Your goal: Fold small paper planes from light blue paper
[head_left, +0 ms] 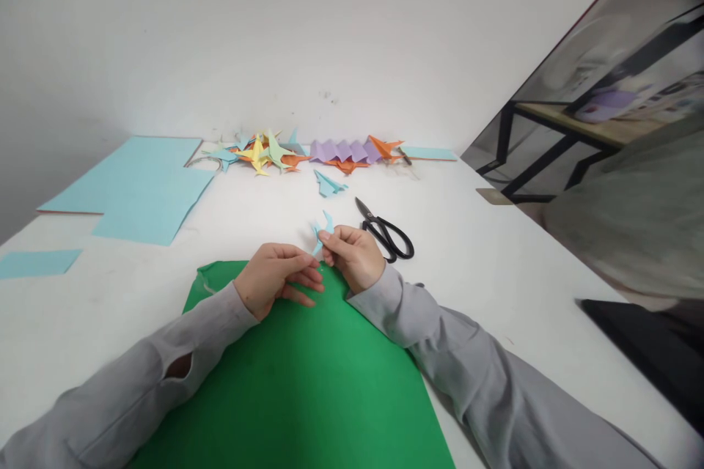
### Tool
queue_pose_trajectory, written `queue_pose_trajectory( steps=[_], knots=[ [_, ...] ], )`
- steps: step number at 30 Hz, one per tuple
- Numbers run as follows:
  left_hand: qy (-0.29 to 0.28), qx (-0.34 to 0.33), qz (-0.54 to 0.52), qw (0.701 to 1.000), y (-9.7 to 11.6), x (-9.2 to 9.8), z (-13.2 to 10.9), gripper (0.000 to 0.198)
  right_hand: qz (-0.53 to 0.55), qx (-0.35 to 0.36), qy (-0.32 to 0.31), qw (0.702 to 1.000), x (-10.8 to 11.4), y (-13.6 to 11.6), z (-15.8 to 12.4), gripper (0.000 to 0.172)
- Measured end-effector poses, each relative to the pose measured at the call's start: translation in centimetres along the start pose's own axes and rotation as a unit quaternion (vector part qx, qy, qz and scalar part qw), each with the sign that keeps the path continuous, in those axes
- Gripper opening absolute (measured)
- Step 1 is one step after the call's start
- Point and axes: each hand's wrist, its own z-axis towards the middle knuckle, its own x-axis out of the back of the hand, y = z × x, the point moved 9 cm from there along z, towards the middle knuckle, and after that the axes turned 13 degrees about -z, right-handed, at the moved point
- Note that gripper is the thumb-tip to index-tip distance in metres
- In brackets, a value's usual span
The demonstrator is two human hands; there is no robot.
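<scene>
A small folded light-blue paper figure (328,222) with narrow pointed ends is held above the far edge of a green sheet (308,374). My right hand (356,255) pinches it between thumb and forefinger, partly covering it. From the left, my left hand (280,277) has thumb and forefinger closed at its lower tip, while the other fingers hang loosely apart. Black-handled scissors (385,229) lie on the white table just beyond my right hand, blades pointing away to the left.
A light-blue paper plane (328,184) lies beyond my hands. Colourful folded paper pieces (264,154) and a pleated purple paper (344,151) line the wall. Light-blue sheets (143,198) and a smaller strip (39,262) rest at left. A dark flat object (632,337) sits at the right edge.
</scene>
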Motion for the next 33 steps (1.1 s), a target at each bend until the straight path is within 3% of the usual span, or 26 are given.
queue_pose_trajectory(
  steps=[20, 33],
  knots=[
    [-0.016, 0.042, -0.050, 0.998, -0.51, -0.22, -0.14, 0.007, 0.035, -0.023, 0.006, 0.999, 0.03, 0.04, -0.07, 0.035],
    [-0.036, 0.052, -0.051, 0.997, -0.77, -0.61, -0.06, 0.016, 0.007, -0.014, -0.001, 1.000, -0.10, -0.20, -0.08, 0.035]
  ],
)
